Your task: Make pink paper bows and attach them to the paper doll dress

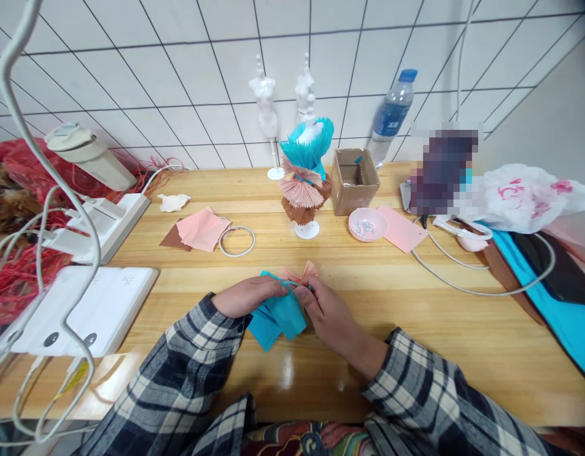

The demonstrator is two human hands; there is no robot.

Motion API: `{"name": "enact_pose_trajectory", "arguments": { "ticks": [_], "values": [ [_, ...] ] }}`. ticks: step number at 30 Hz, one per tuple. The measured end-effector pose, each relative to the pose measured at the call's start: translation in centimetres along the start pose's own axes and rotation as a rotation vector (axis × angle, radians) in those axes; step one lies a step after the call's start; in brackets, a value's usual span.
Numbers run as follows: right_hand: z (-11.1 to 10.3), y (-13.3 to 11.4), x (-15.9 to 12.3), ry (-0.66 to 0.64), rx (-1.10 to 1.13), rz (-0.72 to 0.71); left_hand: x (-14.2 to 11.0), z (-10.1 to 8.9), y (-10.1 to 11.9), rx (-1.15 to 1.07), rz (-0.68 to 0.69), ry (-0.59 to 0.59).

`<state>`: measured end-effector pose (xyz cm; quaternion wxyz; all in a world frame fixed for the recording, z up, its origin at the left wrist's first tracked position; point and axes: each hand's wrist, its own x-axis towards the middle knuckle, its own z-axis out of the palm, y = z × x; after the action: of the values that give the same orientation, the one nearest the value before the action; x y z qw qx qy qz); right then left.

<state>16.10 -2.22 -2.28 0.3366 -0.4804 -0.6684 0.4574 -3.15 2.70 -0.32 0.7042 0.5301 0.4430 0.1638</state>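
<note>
My left hand (252, 295) is closed on turquoise crepe paper (289, 316), whose loose sheets hang below my fingers. A narrow turquoise edge runs across to my right hand (328, 310), which pinches at the gathered base of a pleated pink paper fan (306, 271). The fingertips of both hands nearly meet, and they partly hide where the two papers join. Beyond them stands a small white mannequin (312, 130) dressed in turquoise, pink and brown pleated paper.
Pink paper squares (202, 229) and a wire ring (237, 241) lie back left. A cardboard box (355, 183) and a pink bowl (367, 225) with small shiny bits stand back right. Power banks (83, 304) with cables sit left; a bottle (392, 117) leans on the wall.
</note>
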Motion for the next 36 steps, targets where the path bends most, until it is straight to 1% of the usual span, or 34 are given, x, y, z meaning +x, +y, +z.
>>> {"name": "enact_pose_trajectory", "arguments": {
  "ticks": [3, 5, 8, 10, 12, 15, 18, 20, 22, 23, 25, 26, 29, 30, 31, 33, 35, 36],
  "values": [
    [-0.7, 0.2, 0.3, 0.046, -0.002, 0.012, -0.4, 0.1, 0.6, 0.090, -0.045, 0.045],
    [-1.1, 0.4, 0.5, 0.051, 0.006, 0.021, -0.5, 0.1, 0.7, 0.086, -0.053, 0.031],
    [-1.2, 0.4, 0.4, -0.005, 0.026, 0.003, -0.4, 0.2, 0.6, 0.020, -0.058, 0.006],
    [-1.1, 0.3, 0.2, -0.054, 0.046, -0.003, -0.3, 0.1, 0.3, -0.024, -0.068, 0.016],
    [-0.9, 0.2, 0.1, -0.093, 0.077, -0.014, -0.2, 0.1, 0.2, -0.018, -0.068, 0.046],
    [-1.2, 0.2, 0.2, -0.095, 0.109, -0.017, -0.1, 0.1, 0.1, 0.037, -0.053, 0.049],
    [-2.2, 0.5, 0.7, -0.049, 0.036, 0.067, -0.2, 0.1, 0.3, 0.097, -0.065, 0.079],
    [-2.8, 0.7, 1.0, 0.035, -0.016, 0.111, -0.3, 0.3, 0.6, 0.153, -0.069, 0.085],
    [-2.9, 0.7, 1.0, 0.147, 0.001, 0.108, -0.4, 0.5, 1.1, 0.202, -0.064, 0.016],
    [-2.9, 0.6, 0.9, 0.183, 0.028, 0.095, -0.5, 0.6, 1.4, 0.222, -0.058, -0.027],
    [-2.7, 0.4, 0.7, 0.190, 0.083, 0.063, -0.6, 0.8, 1.8, 0.254, -0.036, -0.082],
    [-2.7, 0.3, 0.6, 0.189, 0.103, 0.052, -0.6, 0.9, 2.0, 0.268, -0.022, -0.089],
    [-3.2, 0.1, 0.6, 0.258, 0.144, 0.042, -0.7, 0.9, 2.1, 0.320, 0.032, -0.091],
    [-3.4, 0.1, 0.7, 0.260, 0.154, 0.038, -0.7, 0.9, 2.0, 0.340, 0.050, -0.092],
    [-3.6, 0.1, 0.7, 0.227, 0.161, 0.032, -0.6, 0.8, 1.9, 0.364, 0.070, -0.094],
    [-3.5, 0.2, 0.8, 0.088, 0.161, 0.003, -0.5, 0.8, 1.6, 0.419, 0.116, -0.108],
    [-2.9, 0.1, 0.8, -0.040, 0.139, -0.046, -0.4, 0.7, 1.3, 0.466, 0.166, -0.124],
    [-2.5, 0.1, 0.7, -0.074, 0.114, -0.072, -0.3, 0.7, 1.1, 0.484, 0.183, -0.134]
  ]
}}
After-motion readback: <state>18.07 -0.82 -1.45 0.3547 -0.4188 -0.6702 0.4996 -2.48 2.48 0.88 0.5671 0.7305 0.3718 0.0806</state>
